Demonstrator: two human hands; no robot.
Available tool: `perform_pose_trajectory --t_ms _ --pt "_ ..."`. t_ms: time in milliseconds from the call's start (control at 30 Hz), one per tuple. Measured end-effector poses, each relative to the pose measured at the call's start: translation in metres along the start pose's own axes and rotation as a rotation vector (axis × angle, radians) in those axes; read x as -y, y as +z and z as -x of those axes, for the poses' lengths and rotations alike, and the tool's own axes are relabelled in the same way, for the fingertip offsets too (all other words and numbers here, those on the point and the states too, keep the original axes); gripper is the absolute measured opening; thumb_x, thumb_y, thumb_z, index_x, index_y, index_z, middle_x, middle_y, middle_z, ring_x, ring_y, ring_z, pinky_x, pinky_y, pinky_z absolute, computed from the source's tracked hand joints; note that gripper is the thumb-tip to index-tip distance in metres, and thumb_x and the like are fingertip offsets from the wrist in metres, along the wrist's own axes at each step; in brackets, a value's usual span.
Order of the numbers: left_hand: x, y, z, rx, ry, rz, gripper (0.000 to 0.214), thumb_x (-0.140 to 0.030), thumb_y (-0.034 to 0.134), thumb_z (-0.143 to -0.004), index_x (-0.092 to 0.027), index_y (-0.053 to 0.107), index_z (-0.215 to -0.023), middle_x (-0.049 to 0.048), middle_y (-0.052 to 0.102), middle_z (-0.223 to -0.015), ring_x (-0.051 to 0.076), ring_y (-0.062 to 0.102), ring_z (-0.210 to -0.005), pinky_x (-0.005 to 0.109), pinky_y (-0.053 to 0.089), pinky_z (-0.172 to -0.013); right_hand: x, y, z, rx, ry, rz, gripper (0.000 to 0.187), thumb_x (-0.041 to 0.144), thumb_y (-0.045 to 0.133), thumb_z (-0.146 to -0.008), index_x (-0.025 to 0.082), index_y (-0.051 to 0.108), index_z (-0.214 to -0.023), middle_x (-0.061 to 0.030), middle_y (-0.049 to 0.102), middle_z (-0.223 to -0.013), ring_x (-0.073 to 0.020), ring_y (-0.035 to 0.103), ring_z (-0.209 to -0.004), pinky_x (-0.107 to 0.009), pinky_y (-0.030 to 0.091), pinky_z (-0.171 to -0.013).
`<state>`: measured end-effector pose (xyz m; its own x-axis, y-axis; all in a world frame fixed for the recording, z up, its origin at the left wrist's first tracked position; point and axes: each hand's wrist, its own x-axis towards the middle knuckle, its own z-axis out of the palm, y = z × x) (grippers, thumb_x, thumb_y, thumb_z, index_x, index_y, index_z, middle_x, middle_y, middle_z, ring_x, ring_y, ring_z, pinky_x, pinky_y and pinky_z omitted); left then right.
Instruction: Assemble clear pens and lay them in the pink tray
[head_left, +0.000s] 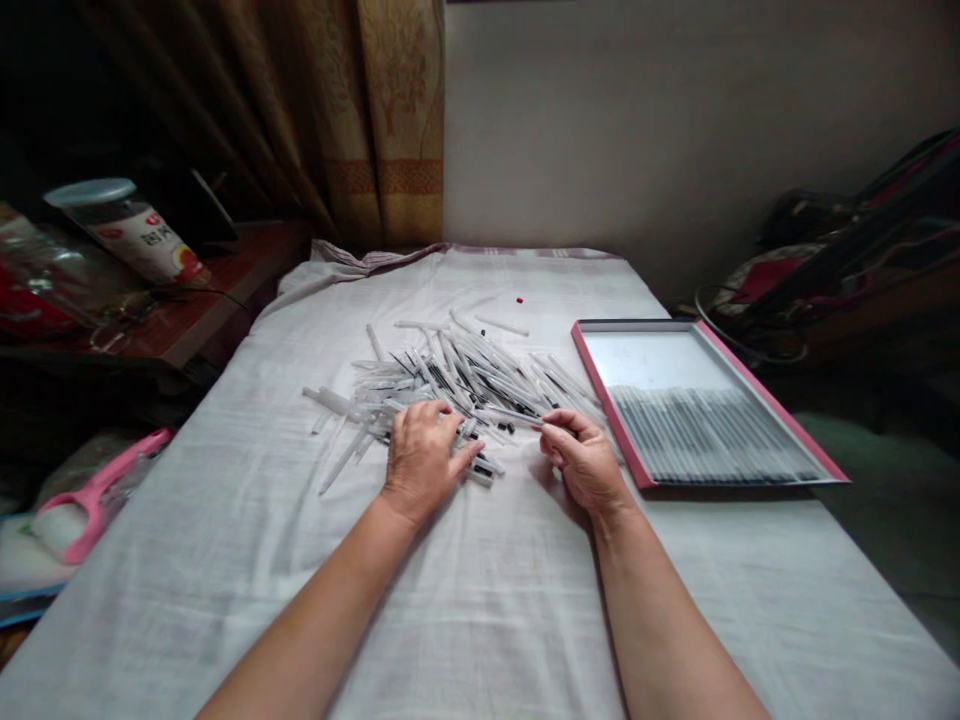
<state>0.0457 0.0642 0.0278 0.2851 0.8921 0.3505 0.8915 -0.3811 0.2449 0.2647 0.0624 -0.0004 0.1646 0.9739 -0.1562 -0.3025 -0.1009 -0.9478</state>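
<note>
A loose pile of clear pen barrels, dark refills and caps (480,370) lies on the white cloth. My left hand (421,455) rests palm down over its near edge, thumb spread away from the fingers. Some pen parts are hidden beneath it. To the right, my right hand (581,460) pinches a slim pen (517,414) between thumb and fingers, its free end pointing left over the pile. A few small black pieces (506,427) lie between my hands. Beyond my right hand is a shallow pink-edged box (634,440), with a row of pens (712,435) side by side in its near part.
A small red piece (519,300) lies on the cloth (480,600) behind the pile. At the left, a lidded plastic jar (142,235) stands on a brown side table (225,265). Pink-handled scissors (97,500) are below it. A curtain (375,120) and a wall stand behind.
</note>
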Motion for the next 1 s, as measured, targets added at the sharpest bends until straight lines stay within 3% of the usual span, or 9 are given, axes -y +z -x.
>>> perform_pose_trajectory --t_ms 200,333,533,633,733,1000 --pt "-0.014 0.005 -0.02 0.152 -0.022 -0.127 0.018 -0.036 0.069 -0.08 -0.018 0.07 -0.086 0.0114 0.064 -0.102 0.031 0.052 -0.102 0.047 0.035 -0.088 0.005 0.003 -0.001 -0.006 0.025 -0.122 0.031 0.035 0.079 -0.06 0.016 0.07 -0.083 0.0009 0.059 -0.056 -0.0061 0.042 -0.045 -0.016 0.021 -0.037" --pt "-0.012 0.003 -0.023 0.135 -0.025 -0.075 0.012 -0.031 0.066 -0.082 -0.019 0.07 -0.082 0.0108 0.067 -0.1 0.03 0.054 -0.101 0.047 0.036 -0.089 0.007 0.003 -0.002 -0.003 0.047 -0.166 0.031 0.035 0.079 -0.059 0.016 0.071 -0.082 0.0002 0.06 -0.057 -0.0059 0.041 -0.045 -0.017 0.02 -0.038" --pt "0.001 -0.001 -0.003 -0.069 -0.048 0.46 0.014 -0.029 0.059 -0.088 -0.02 0.069 -0.09 0.0065 0.071 -0.092 0.022 0.062 -0.09 0.034 0.045 -0.083 0.007 0.0 -0.001 0.054 0.011 -0.128 0.022 0.031 0.075 -0.061 0.015 0.072 -0.076 0.0049 0.048 -0.046 -0.0047 0.033 -0.041 -0.018 0.017 -0.039" --pt "0.007 0.005 0.017 -0.107 -0.195 0.711 0.017 -0.033 0.061 -0.087 -0.02 0.07 -0.092 0.0049 0.071 -0.086 0.018 0.064 -0.077 0.026 0.047 -0.067 0.006 0.0 0.0 0.104 -0.004 -0.059 0.018 0.028 0.072 -0.062 0.015 0.072 -0.074 0.0055 0.045 -0.045 -0.0051 0.033 -0.041 -0.02 0.017 -0.04" --pt "0.011 0.013 0.03 -0.077 -0.297 0.925 0.019 -0.036 0.062 -0.086 -0.019 0.07 -0.091 0.0047 0.071 -0.083 0.017 0.065 -0.073 0.024 0.048 -0.063 0.007 0.0 0.002 0.143 -0.003 -0.019 0.017 0.028 0.072 -0.062 0.015 0.073 -0.073 0.0053 0.045 -0.046 -0.005 0.033 -0.041 -0.021 0.017 -0.041" --pt "0.003 0.009 0.032 -0.016 -0.277 1.004 0.014 -0.029 0.07 -0.079 -0.018 0.072 -0.088 0.0028 0.068 -0.079 0.011 0.058 -0.064 0.02 0.044 -0.056 0.005 0.0 0.004 0.209 0.032 0.005 0.021 0.032 0.074 -0.066 0.015 0.074 -0.079 0.0046 0.048 -0.049 -0.0056 0.036 -0.043 -0.02 0.021 -0.041"
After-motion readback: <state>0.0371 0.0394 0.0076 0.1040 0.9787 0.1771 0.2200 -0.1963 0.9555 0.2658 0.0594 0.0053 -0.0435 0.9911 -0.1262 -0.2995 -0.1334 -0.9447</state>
